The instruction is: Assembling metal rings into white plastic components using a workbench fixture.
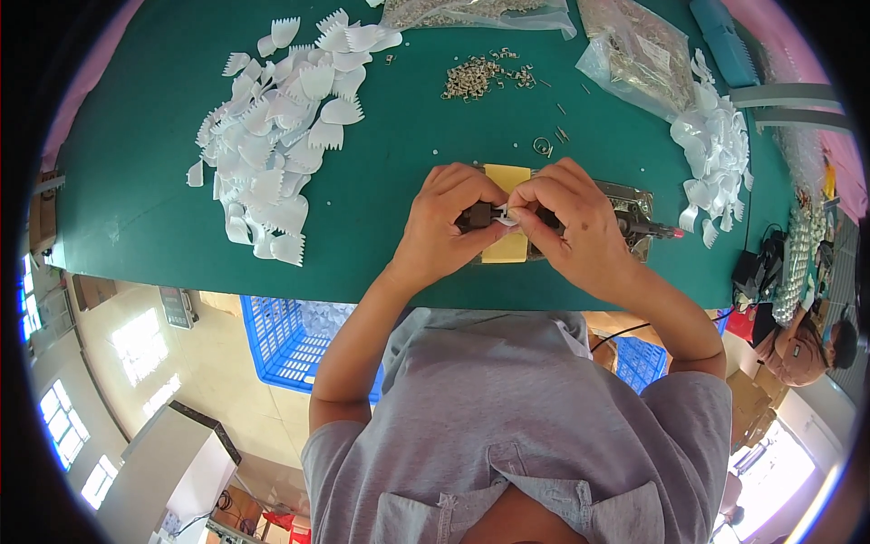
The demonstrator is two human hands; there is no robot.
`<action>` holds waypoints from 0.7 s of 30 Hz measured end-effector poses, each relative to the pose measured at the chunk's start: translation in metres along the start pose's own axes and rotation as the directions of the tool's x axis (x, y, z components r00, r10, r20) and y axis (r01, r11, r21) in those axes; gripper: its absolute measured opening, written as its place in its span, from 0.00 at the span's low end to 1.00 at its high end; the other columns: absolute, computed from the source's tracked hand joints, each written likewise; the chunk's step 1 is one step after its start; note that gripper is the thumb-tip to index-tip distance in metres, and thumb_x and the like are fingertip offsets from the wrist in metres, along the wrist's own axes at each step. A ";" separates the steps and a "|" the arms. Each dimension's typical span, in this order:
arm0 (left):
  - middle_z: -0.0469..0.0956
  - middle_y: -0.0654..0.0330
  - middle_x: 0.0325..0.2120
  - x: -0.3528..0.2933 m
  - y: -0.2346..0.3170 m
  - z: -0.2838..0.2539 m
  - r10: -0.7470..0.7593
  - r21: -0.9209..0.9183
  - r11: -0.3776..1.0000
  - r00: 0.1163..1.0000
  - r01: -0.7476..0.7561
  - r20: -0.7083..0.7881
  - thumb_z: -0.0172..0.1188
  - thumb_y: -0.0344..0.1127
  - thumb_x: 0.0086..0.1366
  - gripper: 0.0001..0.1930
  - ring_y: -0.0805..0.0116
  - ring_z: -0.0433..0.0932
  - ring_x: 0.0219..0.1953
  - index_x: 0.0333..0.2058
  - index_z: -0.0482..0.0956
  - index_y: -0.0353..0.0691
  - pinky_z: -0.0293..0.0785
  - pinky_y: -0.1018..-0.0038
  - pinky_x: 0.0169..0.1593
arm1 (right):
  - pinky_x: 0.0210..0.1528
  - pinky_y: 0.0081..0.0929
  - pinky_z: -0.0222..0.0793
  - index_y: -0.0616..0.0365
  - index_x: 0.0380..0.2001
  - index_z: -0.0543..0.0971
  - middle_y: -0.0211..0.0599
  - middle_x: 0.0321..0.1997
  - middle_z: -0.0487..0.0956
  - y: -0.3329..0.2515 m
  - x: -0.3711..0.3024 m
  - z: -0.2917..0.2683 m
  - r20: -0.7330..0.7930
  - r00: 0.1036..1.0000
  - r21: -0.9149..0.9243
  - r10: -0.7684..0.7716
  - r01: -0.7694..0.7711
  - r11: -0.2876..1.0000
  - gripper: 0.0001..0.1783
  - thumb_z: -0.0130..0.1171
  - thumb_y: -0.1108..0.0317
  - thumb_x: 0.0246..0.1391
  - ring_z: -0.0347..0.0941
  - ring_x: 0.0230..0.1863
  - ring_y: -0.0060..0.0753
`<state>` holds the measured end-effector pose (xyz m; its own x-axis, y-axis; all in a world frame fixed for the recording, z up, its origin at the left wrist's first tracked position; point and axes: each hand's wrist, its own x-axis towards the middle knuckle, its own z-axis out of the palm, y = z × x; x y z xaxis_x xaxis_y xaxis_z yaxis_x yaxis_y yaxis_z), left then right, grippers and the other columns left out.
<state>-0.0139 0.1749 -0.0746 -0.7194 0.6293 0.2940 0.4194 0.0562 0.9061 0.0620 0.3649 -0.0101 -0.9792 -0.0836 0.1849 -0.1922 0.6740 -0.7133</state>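
Both hands met over a small tool [634, 213] on the green desk [136, 181], likely so it steadied the work. The left hand [444, 227] pinched a dark part [478, 216]; the right hand [571, 222] closed its grip on a white tab [506, 216] at the part's end, above a yellow pad [506, 177]. Two heaps of white tabs [281, 136] [716, 154] flanked them, one pile of clips [476, 77] beyond, and two bags [634, 54] at the far edge.
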 end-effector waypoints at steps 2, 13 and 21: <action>0.80 0.60 0.34 -0.001 0.000 0.001 -0.007 -0.001 1.000 1.000 0.007 -0.001 0.77 0.29 0.48 0.15 0.56 0.78 0.42 0.35 0.82 0.42 0.71 0.63 0.52 | 0.40 0.37 0.71 0.56 0.34 0.79 0.31 0.29 0.78 0.000 -0.003 0.004 -0.040 0.999 -0.027 -0.015 0.014 1.000 0.08 0.70 0.73 0.54 0.74 0.35 0.40; 0.81 0.61 0.35 -0.001 -0.001 0.000 -0.024 0.000 1.000 1.000 0.024 0.014 0.77 0.28 0.47 0.16 0.57 0.79 0.43 0.35 0.83 0.42 0.71 0.63 0.53 | 0.38 0.36 0.73 0.55 0.30 0.80 0.30 0.30 0.81 0.000 -0.005 0.013 -0.178 0.983 -0.053 -0.035 0.026 0.998 0.10 0.72 0.76 0.47 0.76 0.34 0.38; 0.82 0.63 0.36 0.001 0.004 -0.001 -0.034 0.033 0.999 0.999 0.032 0.038 0.78 0.25 0.51 0.14 0.64 0.79 0.43 0.37 0.86 0.41 0.73 0.68 0.51 | 0.42 0.18 0.74 0.60 0.42 0.82 0.27 0.35 0.83 0.018 0.006 -0.030 0.008 0.933 0.413 0.360 -0.331 0.848 0.04 0.64 0.73 0.65 0.78 0.37 0.15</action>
<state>-0.0136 0.1752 -0.0702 -0.7113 0.6564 0.2513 0.4140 0.1024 0.9045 0.0543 0.3987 -0.0019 -0.9832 0.1587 -0.0901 0.1344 0.2961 -0.9456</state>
